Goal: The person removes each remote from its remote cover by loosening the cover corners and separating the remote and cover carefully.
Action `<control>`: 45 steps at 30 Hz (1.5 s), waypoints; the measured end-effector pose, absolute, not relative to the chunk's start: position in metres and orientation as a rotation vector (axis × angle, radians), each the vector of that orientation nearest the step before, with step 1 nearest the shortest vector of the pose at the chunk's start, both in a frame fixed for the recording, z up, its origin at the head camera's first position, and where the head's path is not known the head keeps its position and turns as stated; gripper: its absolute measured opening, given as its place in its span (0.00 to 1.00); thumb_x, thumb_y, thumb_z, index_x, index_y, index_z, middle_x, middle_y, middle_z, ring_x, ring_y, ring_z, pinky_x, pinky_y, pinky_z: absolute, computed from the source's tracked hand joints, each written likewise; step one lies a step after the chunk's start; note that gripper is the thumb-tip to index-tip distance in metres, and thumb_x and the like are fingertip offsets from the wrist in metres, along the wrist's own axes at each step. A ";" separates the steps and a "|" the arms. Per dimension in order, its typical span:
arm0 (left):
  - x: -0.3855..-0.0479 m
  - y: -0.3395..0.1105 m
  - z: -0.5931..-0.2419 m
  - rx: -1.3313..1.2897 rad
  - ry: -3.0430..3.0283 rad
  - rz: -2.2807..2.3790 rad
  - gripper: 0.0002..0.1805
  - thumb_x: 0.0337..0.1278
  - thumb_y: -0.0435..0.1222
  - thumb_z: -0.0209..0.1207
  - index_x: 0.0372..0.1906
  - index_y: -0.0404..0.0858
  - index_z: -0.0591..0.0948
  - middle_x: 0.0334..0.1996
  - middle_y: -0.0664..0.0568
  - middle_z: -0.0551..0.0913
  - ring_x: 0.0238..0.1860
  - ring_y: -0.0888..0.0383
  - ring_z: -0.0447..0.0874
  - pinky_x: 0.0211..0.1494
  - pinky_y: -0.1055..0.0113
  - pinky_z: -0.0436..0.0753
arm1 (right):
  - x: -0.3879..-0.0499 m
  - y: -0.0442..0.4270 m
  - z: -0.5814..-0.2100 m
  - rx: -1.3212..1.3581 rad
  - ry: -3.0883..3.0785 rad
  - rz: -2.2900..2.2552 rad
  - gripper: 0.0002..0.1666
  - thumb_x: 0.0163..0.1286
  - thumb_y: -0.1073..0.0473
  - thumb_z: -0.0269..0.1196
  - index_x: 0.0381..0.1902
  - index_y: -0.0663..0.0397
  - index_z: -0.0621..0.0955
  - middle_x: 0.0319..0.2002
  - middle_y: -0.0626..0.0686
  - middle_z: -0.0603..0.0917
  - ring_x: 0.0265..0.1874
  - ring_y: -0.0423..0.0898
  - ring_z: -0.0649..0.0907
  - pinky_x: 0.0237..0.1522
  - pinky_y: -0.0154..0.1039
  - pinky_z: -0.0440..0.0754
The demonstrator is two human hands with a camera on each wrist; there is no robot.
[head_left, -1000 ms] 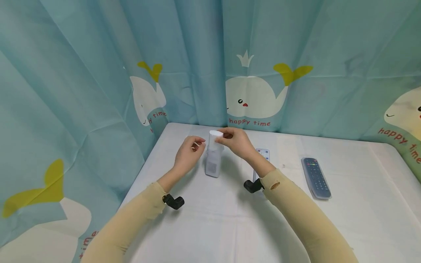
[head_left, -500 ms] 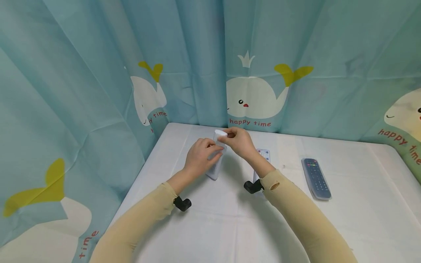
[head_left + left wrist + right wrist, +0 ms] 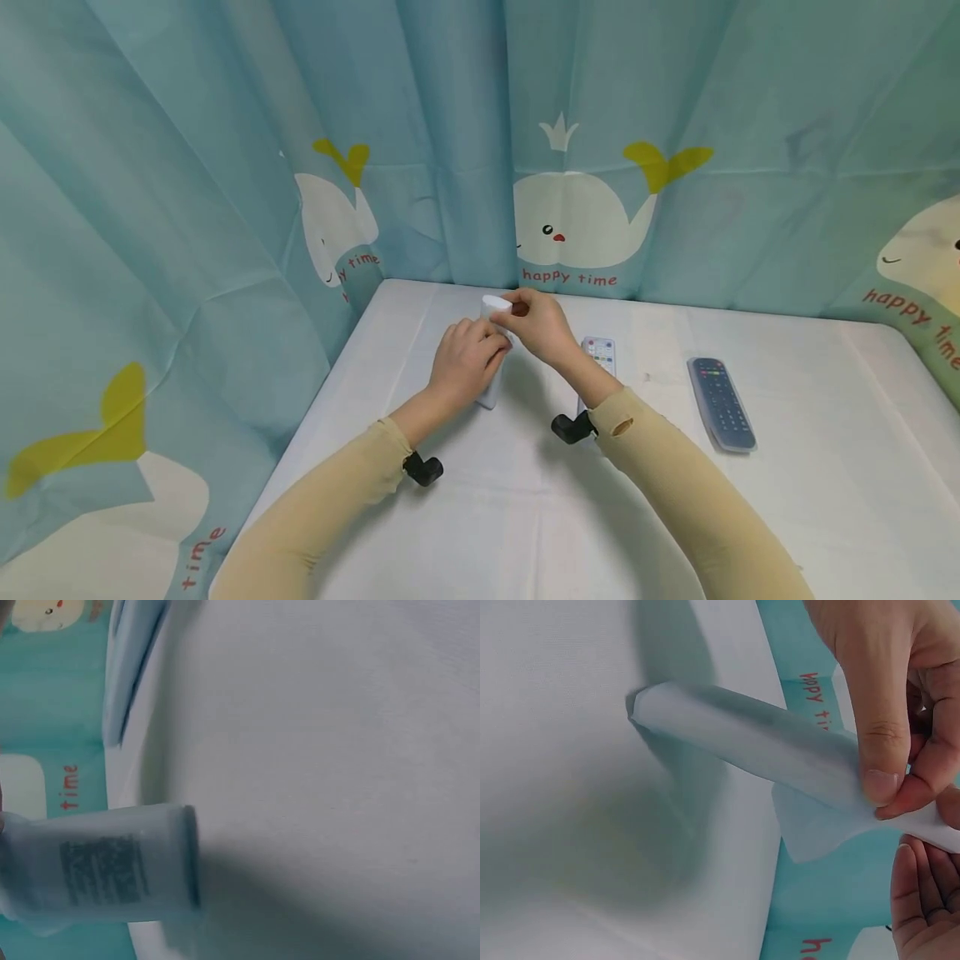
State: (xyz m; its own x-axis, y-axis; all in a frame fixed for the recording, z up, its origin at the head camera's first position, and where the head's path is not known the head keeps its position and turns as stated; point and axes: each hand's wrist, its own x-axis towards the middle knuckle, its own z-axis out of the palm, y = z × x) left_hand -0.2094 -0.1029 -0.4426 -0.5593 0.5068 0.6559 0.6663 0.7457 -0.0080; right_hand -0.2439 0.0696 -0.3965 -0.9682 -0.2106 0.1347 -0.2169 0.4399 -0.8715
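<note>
Over the white table (image 3: 465,542), far left, my left hand (image 3: 465,358) and right hand (image 3: 545,327) pinch a white device (image 3: 492,305), its sleeve (image 3: 814,825) seemingly partway along, unfinished.

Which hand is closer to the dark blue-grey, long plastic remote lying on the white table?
Right. The right hand is to the dark remote's left; the left hand is farther left, past the right hand.

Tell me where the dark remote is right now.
In the head view, the dark remote lies on the white table at right, with the pale remote to its left.
</note>
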 end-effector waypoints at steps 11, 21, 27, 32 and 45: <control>-0.203 -0.109 -0.455 -0.957 -2.290 -0.288 0.03 0.66 0.39 0.68 0.38 0.44 0.88 0.35 0.54 0.80 0.30 0.53 0.76 0.29 0.62 0.72 | -0.241 0.071 -0.396 0.454 -2.642 1.536 0.22 0.70 0.53 0.71 0.56 0.61 0.83 0.42 0.55 0.86 0.41 0.50 0.83 0.38 0.43 0.82; -0.199 -0.116 -0.454 -0.881 -2.510 -0.610 0.07 0.65 0.36 0.68 0.46 0.44 0.89 0.42 0.54 0.82 0.41 0.55 0.80 0.43 0.61 0.80 | -0.241 0.071 -0.401 0.457 -2.649 1.607 0.22 0.71 0.53 0.70 0.56 0.59 0.82 0.46 0.55 0.86 0.45 0.50 0.84 0.43 0.45 0.83; -0.198 -0.129 -0.448 -0.719 -2.588 -0.758 0.09 0.65 0.34 0.67 0.49 0.43 0.85 0.44 0.54 0.81 0.44 0.56 0.79 0.46 0.62 0.80 | -0.241 0.074 -0.403 0.455 -2.634 1.592 0.21 0.71 0.53 0.70 0.55 0.59 0.83 0.43 0.54 0.85 0.41 0.50 0.82 0.40 0.43 0.82; -0.205 -0.141 -0.447 -0.584 -2.656 -0.754 0.11 0.64 0.31 0.65 0.49 0.43 0.82 0.45 0.54 0.81 0.45 0.56 0.79 0.46 0.61 0.79 | -0.241 0.075 -0.404 0.454 -2.624 1.605 0.20 0.71 0.53 0.70 0.54 0.59 0.83 0.42 0.54 0.85 0.39 0.50 0.81 0.39 0.42 0.81; -0.217 -0.148 -0.452 -0.599 -2.636 -0.621 0.09 0.64 0.34 0.67 0.47 0.42 0.85 0.46 0.53 0.84 0.45 0.54 0.81 0.46 0.59 0.81 | -0.236 0.071 -0.399 0.485 -2.606 1.653 0.19 0.71 0.55 0.70 0.54 0.59 0.83 0.43 0.54 0.85 0.41 0.50 0.81 0.39 0.41 0.82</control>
